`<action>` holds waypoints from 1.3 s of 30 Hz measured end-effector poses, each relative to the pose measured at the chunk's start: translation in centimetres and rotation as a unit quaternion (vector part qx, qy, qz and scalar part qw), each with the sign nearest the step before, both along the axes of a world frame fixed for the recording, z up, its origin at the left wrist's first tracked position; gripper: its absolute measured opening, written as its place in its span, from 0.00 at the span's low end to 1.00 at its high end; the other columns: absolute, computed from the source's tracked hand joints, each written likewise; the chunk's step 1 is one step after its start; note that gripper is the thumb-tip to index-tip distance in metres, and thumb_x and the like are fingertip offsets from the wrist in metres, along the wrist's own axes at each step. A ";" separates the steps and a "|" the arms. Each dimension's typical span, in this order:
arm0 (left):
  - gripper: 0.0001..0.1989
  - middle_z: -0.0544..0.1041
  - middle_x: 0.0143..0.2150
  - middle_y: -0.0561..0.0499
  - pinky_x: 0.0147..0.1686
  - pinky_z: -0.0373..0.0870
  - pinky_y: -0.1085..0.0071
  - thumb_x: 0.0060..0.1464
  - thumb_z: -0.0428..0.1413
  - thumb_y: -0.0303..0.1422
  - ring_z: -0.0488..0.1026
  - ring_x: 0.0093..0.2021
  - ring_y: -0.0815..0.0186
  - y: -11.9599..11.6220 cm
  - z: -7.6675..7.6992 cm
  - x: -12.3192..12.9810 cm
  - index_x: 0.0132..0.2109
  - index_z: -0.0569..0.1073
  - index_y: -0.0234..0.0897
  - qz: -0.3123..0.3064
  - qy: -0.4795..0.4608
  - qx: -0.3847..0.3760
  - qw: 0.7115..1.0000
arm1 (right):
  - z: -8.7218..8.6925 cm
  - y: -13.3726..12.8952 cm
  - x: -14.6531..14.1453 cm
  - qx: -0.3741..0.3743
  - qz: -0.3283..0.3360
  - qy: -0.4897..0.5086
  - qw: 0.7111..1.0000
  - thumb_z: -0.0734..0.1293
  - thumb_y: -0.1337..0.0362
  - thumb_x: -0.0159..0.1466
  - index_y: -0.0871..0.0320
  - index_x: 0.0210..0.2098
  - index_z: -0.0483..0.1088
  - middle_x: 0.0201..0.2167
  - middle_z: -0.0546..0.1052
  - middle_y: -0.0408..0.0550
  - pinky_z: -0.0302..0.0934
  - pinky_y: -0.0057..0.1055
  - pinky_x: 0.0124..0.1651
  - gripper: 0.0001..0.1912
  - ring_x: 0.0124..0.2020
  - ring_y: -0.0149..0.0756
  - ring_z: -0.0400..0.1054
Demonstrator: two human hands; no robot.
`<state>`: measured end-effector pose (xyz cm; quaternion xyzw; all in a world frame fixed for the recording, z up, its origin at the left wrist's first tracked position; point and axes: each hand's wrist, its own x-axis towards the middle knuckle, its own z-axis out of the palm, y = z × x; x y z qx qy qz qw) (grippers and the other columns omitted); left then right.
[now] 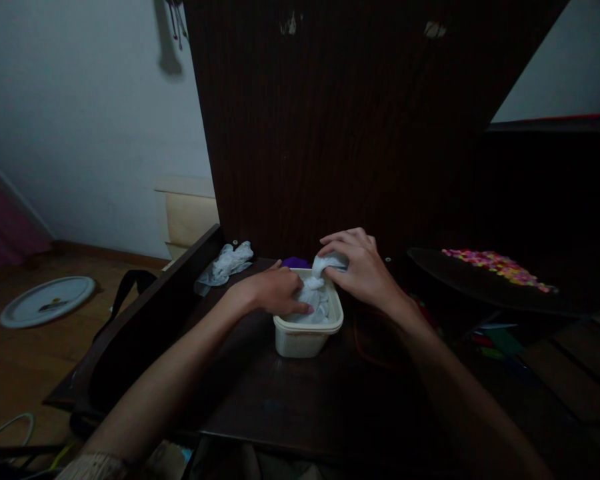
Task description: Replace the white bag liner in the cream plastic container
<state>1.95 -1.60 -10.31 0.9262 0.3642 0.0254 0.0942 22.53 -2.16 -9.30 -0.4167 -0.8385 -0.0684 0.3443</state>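
A cream plastic tub [303,343] stands on the dark wooden surface in front of me, with crumpled white plastic bags [316,300] inside it. My right hand [357,263] grips a bunched white plastic bag [322,264] at the tub's back right rim, and the bag's lower part hangs down into the tub. Over the left rim reaches my left hand [281,291]; its thumb lies along the white plastic and its other fingertips dip inside, partly hidden. Whether they pinch any of the plastic I cannot tell.
A crumpled clear plastic bag [230,262] lies at the back left. Something purple [295,263] sits behind the tub. Colourful small pieces [500,267] lie on a dark surface at right. A raised side board [145,320] edges the left; a white round lid [47,301] is on the floor.
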 end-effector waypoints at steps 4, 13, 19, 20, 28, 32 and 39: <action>0.14 0.80 0.32 0.47 0.45 0.72 0.61 0.58 0.60 0.44 0.78 0.37 0.56 -0.5 0.1 -0.5 0.34 0.76 0.37 0.030 -0.090 0.041 0.995 | -0.2 -0.3 -0.2 0.044 -0.048 0.025 0.998 0.69 0.71 0.56 0.54 0.39 0.77 0.52 0.76 0.51 0.55 0.49 0.54 0.12 0.55 0.52 0.61; 0.13 0.75 0.40 0.51 0.39 0.70 0.68 0.54 0.63 0.32 0.75 0.39 0.61 -0.2 -0.9 -0.2 0.42 0.66 0.40 -0.006 -0.287 0.076 0.955 | -0.3 0.0 -1.0 0.059 -0.063 0.100 0.991 0.71 0.69 0.54 0.54 0.28 0.75 0.44 0.78 0.50 0.58 0.50 0.51 0.03 0.50 0.52 0.64; 0.06 0.77 0.39 0.52 0.41 0.72 0.70 0.60 0.58 0.33 0.77 0.39 0.65 0.0 -1.3 -0.2 0.42 0.70 0.39 -0.023 -0.348 0.010 0.937 | 0.2 -0.7 -0.8 0.116 -0.083 0.070 0.987 0.70 0.71 0.55 0.54 0.41 0.77 0.51 0.74 0.54 0.60 0.50 0.51 0.15 0.53 0.55 0.62; 0.06 0.78 0.39 0.52 0.42 0.72 0.70 0.60 0.58 0.34 0.77 0.39 0.65 0.0 -1.4 -0.2 0.43 0.71 0.38 -0.021 -0.357 0.000 0.934 | 0.2 -1.0 -0.7 0.140 -0.090 0.055 0.985 0.69 0.72 0.56 0.54 0.43 0.76 0.51 0.73 0.55 0.60 0.50 0.50 0.16 0.53 0.55 0.62; 0.08 0.81 0.34 0.51 0.35 0.73 0.73 0.59 0.59 0.34 0.78 0.34 0.66 2.1 -0.5 -0.7 0.42 0.78 0.34 -0.017 -0.353 -0.081 0.932 | 0.5 -1.3 -0.2 0.009 0.119 -0.026 0.993 0.64 0.73 0.64 0.55 0.37 0.71 0.34 0.74 0.48 0.63 0.37 0.41 0.07 0.39 0.41 0.68; 0.07 0.81 0.33 0.51 0.32 0.71 0.76 0.56 0.59 0.31 0.76 0.32 0.68 3.0 0.8 -1.0 0.42 0.78 0.33 -0.025 -0.334 -0.101 0.937 | 0.2 -0.5 0.1 -0.098 0.107 -0.022 0.989 0.68 0.72 0.62 0.55 0.41 0.70 0.38 0.76 0.48 0.63 0.35 0.42 0.08 0.40 0.40 0.70; 0.04 0.81 0.33 0.52 0.33 0.72 0.77 0.56 0.59 0.27 0.77 0.32 0.69 3.2 1.4 -1.2 0.40 0.78 0.34 -0.045 -0.353 -0.120 0.927 | -0.1 0.0 0.0 -0.139 0.095 0.065 0.984 0.71 0.74 0.58 0.53 0.37 0.67 0.31 0.73 0.39 0.59 0.29 0.35 0.12 0.28 0.31 0.65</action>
